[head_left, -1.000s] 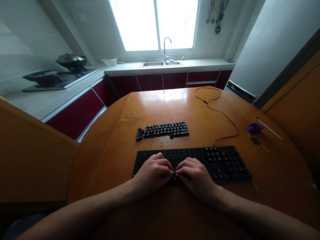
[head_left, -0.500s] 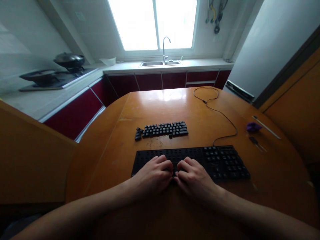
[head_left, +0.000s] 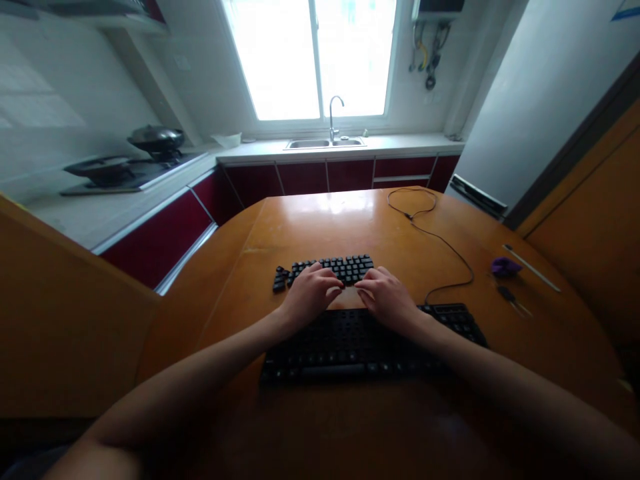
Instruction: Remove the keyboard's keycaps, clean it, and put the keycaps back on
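Note:
A black keyboard (head_left: 345,347) lies on the table in front of me, its number pad partly behind my right forearm. Bare key positions show across its main part, and a row of keys with a long space bar runs along the near edge. Beyond it sits a block of loose black keycaps (head_left: 357,267). My left hand (head_left: 311,293) hovers over the near edge of these caps, thumb and forefinger slightly apart, fingertips by a single cap. Close on its right, my right hand (head_left: 385,297) has curled fingers with the thumb apart, and nothing shows in it.
The keyboard's cable (head_left: 450,240) loops over the right of the wooden table (head_left: 225,307). Farther right lie a purple bundle (head_left: 505,267), a thin light rod (head_left: 533,268) and a small tool with wire prongs (head_left: 507,293). Behind are a sink (head_left: 310,144) and stove pans (head_left: 157,137).
Both hands have moved forward, from the keyboard's near edge to the near side of the loose keycaps. The near row and space bar are uncovered. The view has tilted up slightly.

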Tool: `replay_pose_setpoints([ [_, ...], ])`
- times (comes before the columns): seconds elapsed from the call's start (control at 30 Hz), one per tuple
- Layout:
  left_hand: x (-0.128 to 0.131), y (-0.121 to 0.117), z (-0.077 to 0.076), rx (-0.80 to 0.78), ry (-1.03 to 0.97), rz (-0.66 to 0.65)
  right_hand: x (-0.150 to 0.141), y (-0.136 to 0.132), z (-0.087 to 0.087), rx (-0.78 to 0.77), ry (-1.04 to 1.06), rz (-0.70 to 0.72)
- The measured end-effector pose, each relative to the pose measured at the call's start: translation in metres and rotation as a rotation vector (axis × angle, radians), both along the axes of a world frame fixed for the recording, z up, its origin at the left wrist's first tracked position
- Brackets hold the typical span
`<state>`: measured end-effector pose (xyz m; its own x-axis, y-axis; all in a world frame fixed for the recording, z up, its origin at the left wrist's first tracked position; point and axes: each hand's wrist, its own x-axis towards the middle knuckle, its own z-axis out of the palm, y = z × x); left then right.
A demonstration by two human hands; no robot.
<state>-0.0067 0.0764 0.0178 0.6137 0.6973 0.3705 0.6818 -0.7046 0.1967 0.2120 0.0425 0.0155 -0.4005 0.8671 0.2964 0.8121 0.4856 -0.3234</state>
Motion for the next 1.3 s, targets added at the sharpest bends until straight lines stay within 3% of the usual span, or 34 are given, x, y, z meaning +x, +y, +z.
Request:
replay_pose_setpoints([
  [0.17, 0.016, 0.021, -0.014, 0.062, 0.144, 0.046, -0.010, 0.041, -0.012, 0.000, -0.182, -0.018],
  [0.37, 0.017, 0.025, -0.022, 0.093, 0.200, 0.046, -0.017, 0.050, -0.018, 0.053, -0.248, 0.048],
  [0.57, 0.013, 0.018, -0.013, 0.063, 0.166, 0.064, -0.020, 0.051, -0.019, 0.066, -0.218, 0.149],
  [0.73, 0.005, -0.002, -0.001, 0.012, 0.025, 0.052, -0.018, 0.046, -0.014, -0.053, -0.156, 0.233],
  [0.87, 0.004, -0.037, 0.003, -0.128, -0.100, -0.042, -0.004, 0.022, -0.006, -0.084, 0.054, 0.158],
  [1.03, 0.014, -0.080, 0.001, -0.286, -0.185, -0.220, 0.022, -0.038, -0.010, -0.101, 0.340, 0.176],
  [1.17, 0.020, -0.090, -0.002, -0.321, -0.163, -0.257, 0.032, -0.076, -0.021, -0.113, 0.408, 0.223],
  [1.3, 0.020, -0.089, -0.005, -0.306, -0.142, -0.256, 0.032, -0.086, -0.026, -0.129, 0.406, 0.247],
])
